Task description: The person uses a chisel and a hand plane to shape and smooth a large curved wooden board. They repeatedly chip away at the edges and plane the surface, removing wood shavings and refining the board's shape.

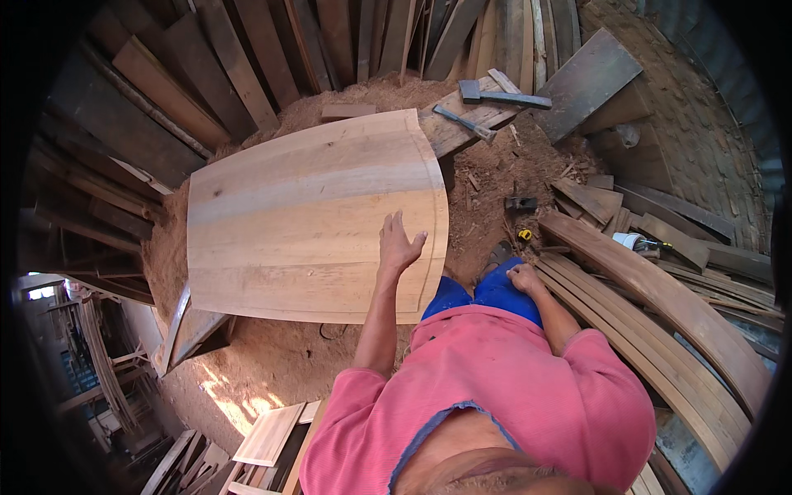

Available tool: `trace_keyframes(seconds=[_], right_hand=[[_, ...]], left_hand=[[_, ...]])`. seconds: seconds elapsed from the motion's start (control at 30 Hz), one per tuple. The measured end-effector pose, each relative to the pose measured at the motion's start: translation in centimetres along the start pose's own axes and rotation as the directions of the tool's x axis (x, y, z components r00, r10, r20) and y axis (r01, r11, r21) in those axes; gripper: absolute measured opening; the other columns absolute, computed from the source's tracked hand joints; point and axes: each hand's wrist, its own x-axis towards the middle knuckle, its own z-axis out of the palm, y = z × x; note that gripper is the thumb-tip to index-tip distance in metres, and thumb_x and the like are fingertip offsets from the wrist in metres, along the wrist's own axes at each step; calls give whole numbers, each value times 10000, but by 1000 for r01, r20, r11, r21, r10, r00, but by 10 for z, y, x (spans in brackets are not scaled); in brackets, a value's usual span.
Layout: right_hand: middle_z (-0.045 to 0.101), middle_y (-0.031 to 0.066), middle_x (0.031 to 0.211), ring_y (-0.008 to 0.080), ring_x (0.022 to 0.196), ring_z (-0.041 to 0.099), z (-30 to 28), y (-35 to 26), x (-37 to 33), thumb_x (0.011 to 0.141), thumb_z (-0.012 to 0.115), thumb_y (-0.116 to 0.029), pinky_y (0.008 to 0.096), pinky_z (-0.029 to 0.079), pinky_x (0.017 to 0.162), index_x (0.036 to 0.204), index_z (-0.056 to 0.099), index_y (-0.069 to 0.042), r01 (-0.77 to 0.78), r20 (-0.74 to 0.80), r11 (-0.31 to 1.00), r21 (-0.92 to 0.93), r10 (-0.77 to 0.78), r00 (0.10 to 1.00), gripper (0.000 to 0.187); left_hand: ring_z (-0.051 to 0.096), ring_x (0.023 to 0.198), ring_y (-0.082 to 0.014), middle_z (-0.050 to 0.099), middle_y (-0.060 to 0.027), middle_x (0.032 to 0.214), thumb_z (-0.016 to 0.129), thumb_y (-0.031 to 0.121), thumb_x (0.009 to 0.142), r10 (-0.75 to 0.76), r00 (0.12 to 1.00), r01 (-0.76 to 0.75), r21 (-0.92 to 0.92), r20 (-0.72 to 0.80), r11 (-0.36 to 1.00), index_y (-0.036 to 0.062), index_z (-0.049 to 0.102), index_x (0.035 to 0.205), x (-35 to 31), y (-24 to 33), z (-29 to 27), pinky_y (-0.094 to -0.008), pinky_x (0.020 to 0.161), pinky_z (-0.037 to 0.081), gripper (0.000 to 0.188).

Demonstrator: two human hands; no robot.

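Observation:
A wide pale wooden panel [322, 214] of joined boards, with a curved right end and a groove along that edge, lies in front of me. Over its right part my left hand [398, 249] is open, fingers stretched and thumb apart. Whether it touches the wood is hard to tell. My right hand [521, 278] rests by my thigh on the blue trousers [499, 299], fingers curled in; anything inside them is hidden. Beyond the panel's far right corner, a mallet [471, 91] and a chisel [464, 122] lie on a rough plank [450, 132].
Shavings [487, 186] cover the ground, where a dark block-shaped tool [520, 203] and a yellow tape measure [525, 235] lie. Long boards [660, 363] are stacked at my right. Upright planks [264, 49] lean along the back. A small panel [268, 436] sits at the lower left.

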Motion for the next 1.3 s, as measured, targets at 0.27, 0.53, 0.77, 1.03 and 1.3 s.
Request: trace_keyframes(seconds=[0.27,0.53,0.77,1.03,1.3], right_hand=[[774,246,1101,387,1090,736,-14,8,11,990,686,-309,459,545,975,1132,793,-14,-31,75,994,107,23,997,344],[732,198,1208,411,1202,668,-41,34,36,996,673,-347,520,523,1024,1176,727,-103,-109,248,978,-177,151,957,308],[742,194,1100,409,1084,697,-75,48,79,1001,665,-294,534,533,962,1077,689,-87,-113,233,989,-100,134,963,222],[735,214,987,460,993,695,-81,49,98,1013,662,-261,557,527,870,1019,664,-58,-151,239,988,-44,157,958,203],[740,215,988,463,988,696,-83,50,109,1018,660,-279,562,530,869,1011,672,-69,-165,260,986,-37,168,951,210]], left_hand=[[121,1591,-587,152,-420,1695,759,495,902,-162,986,153,178,39,972,-46,261,1654,65,-23,96,-643,1296,158,1052],[21,1591,-615,90,-411,1712,631,583,950,-291,928,364,399,-233,841,-60,161,1676,186,-12,127,-748,1247,56,1078],[35,1592,-598,110,-401,1713,531,527,1014,-304,889,431,404,-342,807,-8,156,1690,289,-15,119,-732,1243,60,940],[92,1581,-604,165,-412,1697,489,497,1037,-336,874,473,457,-351,753,13,168,1697,318,-12,110,-678,1265,94,878],[65,1586,-610,113,-427,1703,498,414,1007,-317,890,444,465,-327,766,-36,138,1688,316,-11,109,-678,1277,69,893]])
